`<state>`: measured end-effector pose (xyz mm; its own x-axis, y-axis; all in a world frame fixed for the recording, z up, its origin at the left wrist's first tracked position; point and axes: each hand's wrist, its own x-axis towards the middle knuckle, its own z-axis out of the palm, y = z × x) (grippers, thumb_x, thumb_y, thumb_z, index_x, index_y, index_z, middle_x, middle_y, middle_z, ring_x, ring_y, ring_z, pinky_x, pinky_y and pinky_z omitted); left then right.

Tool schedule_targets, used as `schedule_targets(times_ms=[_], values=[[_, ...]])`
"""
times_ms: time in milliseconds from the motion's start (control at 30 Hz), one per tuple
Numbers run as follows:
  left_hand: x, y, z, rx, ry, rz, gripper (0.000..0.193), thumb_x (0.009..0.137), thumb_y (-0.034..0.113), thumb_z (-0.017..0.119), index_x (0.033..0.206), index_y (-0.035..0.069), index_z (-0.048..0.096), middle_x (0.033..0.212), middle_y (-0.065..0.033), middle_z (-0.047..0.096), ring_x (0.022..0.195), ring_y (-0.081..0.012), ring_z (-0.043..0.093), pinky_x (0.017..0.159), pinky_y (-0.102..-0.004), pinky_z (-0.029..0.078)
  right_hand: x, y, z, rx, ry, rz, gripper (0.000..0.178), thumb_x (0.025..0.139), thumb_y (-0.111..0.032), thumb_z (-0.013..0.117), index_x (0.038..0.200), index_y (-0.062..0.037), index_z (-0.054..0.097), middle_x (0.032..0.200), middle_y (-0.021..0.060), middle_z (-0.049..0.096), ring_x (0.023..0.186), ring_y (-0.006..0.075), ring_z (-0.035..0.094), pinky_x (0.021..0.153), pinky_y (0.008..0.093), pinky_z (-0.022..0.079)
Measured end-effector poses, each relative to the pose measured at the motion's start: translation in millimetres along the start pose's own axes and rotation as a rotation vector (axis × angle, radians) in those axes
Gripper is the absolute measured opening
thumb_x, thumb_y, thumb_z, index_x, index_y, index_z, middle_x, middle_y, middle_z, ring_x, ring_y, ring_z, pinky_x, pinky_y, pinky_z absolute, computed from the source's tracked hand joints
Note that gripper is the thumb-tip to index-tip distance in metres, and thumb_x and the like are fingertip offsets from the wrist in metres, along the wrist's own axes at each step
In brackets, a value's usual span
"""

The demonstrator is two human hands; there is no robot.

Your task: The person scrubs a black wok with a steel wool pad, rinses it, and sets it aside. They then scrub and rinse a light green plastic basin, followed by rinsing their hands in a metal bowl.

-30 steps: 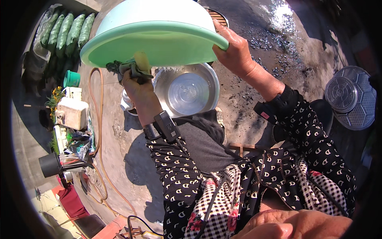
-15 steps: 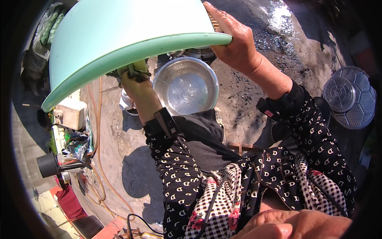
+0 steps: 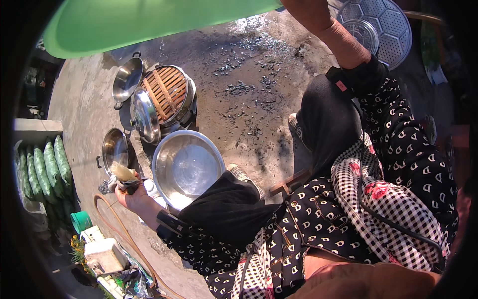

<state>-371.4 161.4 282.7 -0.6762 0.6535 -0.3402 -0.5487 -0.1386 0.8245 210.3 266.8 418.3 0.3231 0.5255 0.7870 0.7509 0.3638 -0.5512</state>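
Your wide, light-green plastic basin (image 3: 149,25) shows only in part, raised beyond the round silver metal basin (image 3: 167,164). Your right hand (image 3: 308,10) is at its edge, beyond the metal basin and to its right; the fingers run out of view, so I cannot tell how far they close. Your left hand (image 3: 132,198), just left of the metal basin, is curled around a tan scrubbing pad (image 3: 122,172) and a dark crumpled cloth (image 3: 132,186). Beyond the metal basin, a silver pot (image 3: 180,117) carries a round brown wooden slatted rack (image 3: 167,92).
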Motion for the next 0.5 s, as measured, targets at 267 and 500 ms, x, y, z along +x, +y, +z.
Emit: schedule_targets(times_ms=[267, 500], values=[[20.0, -5.4, 15.4, 0.021, 0.132, -0.099, 0.040, 0.088, 0.026, 0.062, 0.124, 0.008, 0.064, 0.125, -0.0128, 0.064, 0.111, -0.0366, 0.062, 0.083, -0.0583, 0.056, -62.2, 153.9, -218.5, -0.648, 0.022, 0.085, 0.022, 0.090, -0.017, 0.067, 0.107, -0.0028, 0.067, 0.098, 0.0146, 0.070, 0.080, 0.0299, 0.069, 0.067, 0.0365, 0.055], [26.4, -23.4, 48.0, 0.108, 0.004, -0.107, 0.043, 0.085, 0.027, 0.067, 0.125, 0.011, 0.063, 0.126, -0.0095, 0.065, 0.110, -0.0340, 0.063, 0.083, -0.0564, 0.056, -117.4, 191.9, -300.6, -0.894, 0.098, -0.039, 0.034, 0.087, -0.014, 0.068, 0.119, -0.0021, 0.066, 0.103, 0.0191, 0.071, 0.091, 0.0344, 0.071, 0.077, 0.0391, 0.059]])
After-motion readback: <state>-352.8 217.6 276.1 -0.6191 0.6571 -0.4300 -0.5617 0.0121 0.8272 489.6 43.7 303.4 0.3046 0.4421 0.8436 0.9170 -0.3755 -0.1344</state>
